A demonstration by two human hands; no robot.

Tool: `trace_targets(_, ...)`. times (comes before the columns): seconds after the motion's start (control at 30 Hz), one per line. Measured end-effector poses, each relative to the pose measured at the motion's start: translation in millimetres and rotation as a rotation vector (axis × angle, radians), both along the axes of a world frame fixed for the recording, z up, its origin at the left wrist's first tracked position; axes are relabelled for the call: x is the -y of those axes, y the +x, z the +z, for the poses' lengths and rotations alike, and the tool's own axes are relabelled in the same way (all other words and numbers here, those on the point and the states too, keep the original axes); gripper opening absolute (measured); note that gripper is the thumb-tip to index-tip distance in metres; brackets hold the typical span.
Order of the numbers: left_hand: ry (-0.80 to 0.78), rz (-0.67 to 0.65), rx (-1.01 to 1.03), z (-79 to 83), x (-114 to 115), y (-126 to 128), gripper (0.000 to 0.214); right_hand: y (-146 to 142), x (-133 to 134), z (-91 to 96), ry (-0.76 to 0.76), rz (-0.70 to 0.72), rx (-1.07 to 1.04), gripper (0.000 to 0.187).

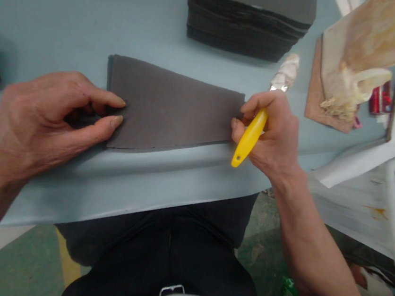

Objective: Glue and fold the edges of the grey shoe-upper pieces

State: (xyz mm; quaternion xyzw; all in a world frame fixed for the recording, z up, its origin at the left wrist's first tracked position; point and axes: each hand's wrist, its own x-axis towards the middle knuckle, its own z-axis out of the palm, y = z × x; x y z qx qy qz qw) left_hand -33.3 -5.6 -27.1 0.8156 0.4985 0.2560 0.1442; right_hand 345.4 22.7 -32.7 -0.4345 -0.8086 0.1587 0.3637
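While your left hand [54, 122] sits part-curled, its thumb and index tips rest a little apart on the left end of the sheet [173, 112]; can't tell if the other fingers have a grip under there. Your right hand [274, 133] is closed around the brush [250, 137], yellow handle pointing back at you and bristles pointing away, with thumb and index right at the sheet's other end.

So yeah, the sheet's lying flat on the worktop [135, 193] between your hands, wider on the left. Edge-wise, you've got a strip of worktop between it and the front edge, narrower on the right, where your wrist is just about over the edge. Widest room is past the sheet, left of the dark stack [249, 21]. Brush tip's near the stack's corner, and the tub [373, 44] is off to the right.
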Motion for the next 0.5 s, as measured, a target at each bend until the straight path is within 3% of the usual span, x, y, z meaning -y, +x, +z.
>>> trace_targets(0.17, -0.071, 0.002, -0.049, 5.7, 2.2, 2.1, 0.038, -4.6, 4.5, 2.9, -0.022, -0.026, 0.031, 0.030)
trace_targets(0.5, -0.067, 0.001, -0.049, 5.1, 0.7, 1.1, 0.036, -5.0, 6.7, -2.3, -0.074, -0.075, 0.008, 0.029)
